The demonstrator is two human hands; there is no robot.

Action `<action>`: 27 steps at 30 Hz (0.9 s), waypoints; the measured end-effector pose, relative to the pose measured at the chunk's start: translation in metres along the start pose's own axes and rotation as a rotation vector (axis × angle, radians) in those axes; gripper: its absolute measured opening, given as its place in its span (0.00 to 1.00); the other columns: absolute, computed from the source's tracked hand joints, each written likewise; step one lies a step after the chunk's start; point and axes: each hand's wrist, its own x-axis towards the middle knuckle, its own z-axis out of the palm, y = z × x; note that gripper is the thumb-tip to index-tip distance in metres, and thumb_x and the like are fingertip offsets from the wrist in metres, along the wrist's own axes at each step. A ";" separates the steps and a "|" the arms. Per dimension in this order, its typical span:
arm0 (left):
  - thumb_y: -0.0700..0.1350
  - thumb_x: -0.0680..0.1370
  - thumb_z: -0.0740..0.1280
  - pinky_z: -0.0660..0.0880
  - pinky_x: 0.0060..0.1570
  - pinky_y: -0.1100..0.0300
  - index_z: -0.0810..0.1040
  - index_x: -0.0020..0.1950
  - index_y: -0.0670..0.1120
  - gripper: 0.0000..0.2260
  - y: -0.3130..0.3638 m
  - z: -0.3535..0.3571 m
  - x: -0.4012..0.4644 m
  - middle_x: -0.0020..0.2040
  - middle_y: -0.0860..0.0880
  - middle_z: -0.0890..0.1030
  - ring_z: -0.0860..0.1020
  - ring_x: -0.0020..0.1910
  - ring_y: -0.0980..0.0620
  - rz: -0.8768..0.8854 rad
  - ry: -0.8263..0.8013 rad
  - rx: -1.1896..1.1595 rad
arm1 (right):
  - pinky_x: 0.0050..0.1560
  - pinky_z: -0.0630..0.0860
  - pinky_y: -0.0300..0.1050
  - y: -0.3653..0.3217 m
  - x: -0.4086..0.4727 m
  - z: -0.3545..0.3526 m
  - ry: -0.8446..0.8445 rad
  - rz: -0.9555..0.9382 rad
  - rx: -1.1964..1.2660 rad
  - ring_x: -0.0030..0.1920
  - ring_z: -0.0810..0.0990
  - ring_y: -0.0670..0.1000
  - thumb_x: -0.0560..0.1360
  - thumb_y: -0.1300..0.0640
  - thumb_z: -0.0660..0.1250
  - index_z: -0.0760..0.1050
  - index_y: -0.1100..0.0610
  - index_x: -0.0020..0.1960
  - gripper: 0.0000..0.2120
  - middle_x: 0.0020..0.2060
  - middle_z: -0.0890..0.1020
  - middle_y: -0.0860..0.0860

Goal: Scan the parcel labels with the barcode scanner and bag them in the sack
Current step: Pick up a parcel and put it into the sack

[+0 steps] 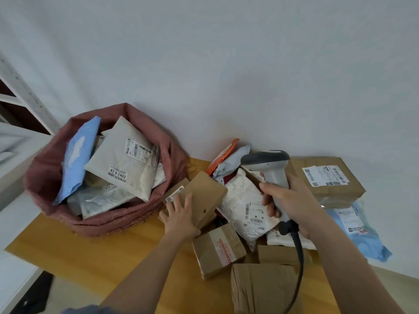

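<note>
**Box under left hand, scanner aimed at the pile**

Left hand, fingers spread flat, presses on a small cardboard box at frame centre; its label faces up toward the sack, likely steadied for a scan or about to be lifted. Right hand is wrapped round the grip of the barcode scanner, head pointing left over the parcels, cable trailing to lower frame. Red woven sack, centre left, stands open, rim rolled down for easy drop-in, already stuffed with mailers. Unbagged pile right of centre: white mailer, taped boxes, a large box at the right. Wooden tabletop against a plain white wall; shelving at the left edge.
</note>
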 end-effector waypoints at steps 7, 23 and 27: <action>0.50 0.61 0.80 0.77 0.56 0.43 0.58 0.76 0.59 0.48 0.001 -0.069 -0.003 0.66 0.44 0.74 0.77 0.61 0.41 -0.091 -0.459 -1.346 | 0.27 0.72 0.41 -0.022 0.000 0.019 0.010 -0.111 0.060 0.26 0.76 0.50 0.78 0.58 0.67 0.74 0.61 0.48 0.06 0.31 0.81 0.54; 0.58 0.71 0.74 0.72 0.63 0.40 0.74 0.70 0.46 0.31 0.011 -0.128 -0.015 0.69 0.38 0.74 0.75 0.65 0.38 0.458 -0.871 -1.889 | 0.27 0.73 0.39 -0.049 -0.012 0.063 -0.023 -0.148 0.047 0.27 0.77 0.49 0.78 0.55 0.67 0.74 0.54 0.56 0.07 0.39 0.85 0.45; 0.42 0.70 0.76 0.77 0.56 0.44 0.74 0.70 0.44 0.28 0.008 -0.138 -0.012 0.65 0.38 0.77 0.79 0.61 0.40 0.349 -0.702 -1.914 | 0.29 0.73 0.39 -0.055 -0.014 0.069 -0.055 -0.141 0.008 0.27 0.77 0.48 0.79 0.55 0.67 0.74 0.50 0.57 0.08 0.48 0.86 0.47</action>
